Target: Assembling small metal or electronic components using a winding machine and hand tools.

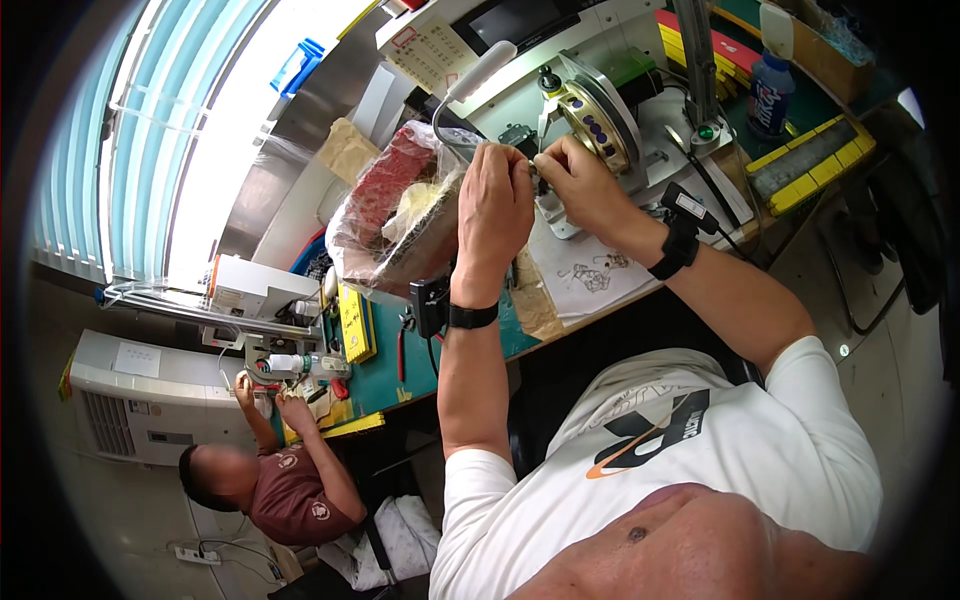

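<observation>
My left hand [493, 205] and my right hand [588, 185] meet in front of a bench machine, fingertips pinched close together. Whatever lies between the fingers is too small to make out. Just beyond them stands the machine's round gold-coloured wheel [597, 128], with dark round spots along its rim. Below my right wrist, small thin wire-like pieces [592, 275] lie in a loose cluster on a white sheet of paper [560, 250]. To the left of my left hand sits a red box lined with clear plastic [375, 205].
A white gooseneck lamp [482, 72] arches above the box. At right are a blue bottle [770, 95] and a yellow-edged tray [815, 165]. Red-handled pliers [402, 350] lie on the green bench at left. Another person [305, 495] works at the bench's far left.
</observation>
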The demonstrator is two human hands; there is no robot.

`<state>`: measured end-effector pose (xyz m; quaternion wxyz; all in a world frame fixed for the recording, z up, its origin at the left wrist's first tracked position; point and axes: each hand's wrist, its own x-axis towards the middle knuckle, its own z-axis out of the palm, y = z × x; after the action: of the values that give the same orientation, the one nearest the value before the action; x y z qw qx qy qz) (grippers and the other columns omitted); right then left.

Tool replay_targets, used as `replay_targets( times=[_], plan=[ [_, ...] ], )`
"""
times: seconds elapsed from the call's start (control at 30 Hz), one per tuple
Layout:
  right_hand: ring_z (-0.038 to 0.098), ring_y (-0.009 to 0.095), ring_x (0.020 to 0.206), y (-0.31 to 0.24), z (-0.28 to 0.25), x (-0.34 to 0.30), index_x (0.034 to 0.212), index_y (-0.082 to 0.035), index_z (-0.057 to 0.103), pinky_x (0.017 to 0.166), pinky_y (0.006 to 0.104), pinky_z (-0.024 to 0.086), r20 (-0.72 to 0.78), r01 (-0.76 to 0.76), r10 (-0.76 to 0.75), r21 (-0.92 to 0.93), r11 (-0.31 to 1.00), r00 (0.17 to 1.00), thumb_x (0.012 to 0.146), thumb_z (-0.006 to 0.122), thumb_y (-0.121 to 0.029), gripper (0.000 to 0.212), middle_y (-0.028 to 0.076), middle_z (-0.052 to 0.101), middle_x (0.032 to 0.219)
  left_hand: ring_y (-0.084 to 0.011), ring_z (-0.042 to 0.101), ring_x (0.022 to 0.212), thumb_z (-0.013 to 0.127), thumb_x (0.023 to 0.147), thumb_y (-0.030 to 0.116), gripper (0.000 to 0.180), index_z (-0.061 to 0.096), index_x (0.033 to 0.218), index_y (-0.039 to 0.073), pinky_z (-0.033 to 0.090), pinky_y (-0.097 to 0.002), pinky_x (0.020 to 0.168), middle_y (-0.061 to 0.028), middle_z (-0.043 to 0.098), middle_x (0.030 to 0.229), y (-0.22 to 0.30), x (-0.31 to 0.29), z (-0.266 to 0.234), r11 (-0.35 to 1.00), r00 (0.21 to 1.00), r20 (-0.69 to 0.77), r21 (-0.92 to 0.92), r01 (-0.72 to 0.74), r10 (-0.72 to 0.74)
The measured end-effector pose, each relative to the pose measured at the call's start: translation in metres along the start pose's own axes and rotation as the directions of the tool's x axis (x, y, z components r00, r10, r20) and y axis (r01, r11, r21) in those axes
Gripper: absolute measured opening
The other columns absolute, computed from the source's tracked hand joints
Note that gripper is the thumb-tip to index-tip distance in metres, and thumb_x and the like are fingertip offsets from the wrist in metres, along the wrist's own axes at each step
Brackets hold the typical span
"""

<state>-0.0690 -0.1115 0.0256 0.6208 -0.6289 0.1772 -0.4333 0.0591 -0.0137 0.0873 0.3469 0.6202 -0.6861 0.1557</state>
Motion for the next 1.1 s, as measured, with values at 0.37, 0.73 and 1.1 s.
replay_targets(
  times=[0.37,0.73,1.1],
  plan=[
    [0.063,0.015,0.081,0.005,0.002,0.006,0.108,0.001,0.058,0.073,0.0358,0.054,-0.030,0.117,-0.120,-0.094,0.989,0.992,0.115,0.066,-0.025,0.027,0.008,0.065,0.091,-0.0322,0.064,0.095,0.072,0.109,0.006,0.008,0.068,0.111,0.000,0.055,-0.0435,0.086,-0.0157,0.064,0.107,0.004,-0.008,0.005,0.965,0.981,-0.088,-0.212,0.152,-0.174],
    [0.064,0.024,0.074,0.001,0.004,0.009,0.105,0.003,0.054,0.071,0.0426,0.056,-0.008,0.170,-0.175,-0.193,0.966,0.985,0.114,0.064,-0.021,0.027,0.014,0.065,0.084,-0.0062,0.055,0.074,0.063,0.120,0.013,0.010,0.065,0.121,0.004,0.043,-0.0243,0.063,0.0001,0.063,0.091,-0.023,-0.068,0.061,0.497,0.743,-0.050,-0.772,0.395,-0.667],
    [0.063,0.018,0.082,0.013,0.003,-0.008,0.118,0.003,0.061,0.077,0.0377,0.055,-0.050,0.100,-0.109,-0.159,0.982,0.993,0.119,0.061,-0.022,0.025,0.010,0.067,0.093,-0.0144,0.063,0.064,0.057,0.124,0.026,0.016,0.056,0.120,0.010,0.048,-0.0268,0.056,-0.0029,0.065,0.091,-0.030,-0.073,0.067,-0.031,0.783,0.332,-0.928,0.372,-0.526]
  ],
)
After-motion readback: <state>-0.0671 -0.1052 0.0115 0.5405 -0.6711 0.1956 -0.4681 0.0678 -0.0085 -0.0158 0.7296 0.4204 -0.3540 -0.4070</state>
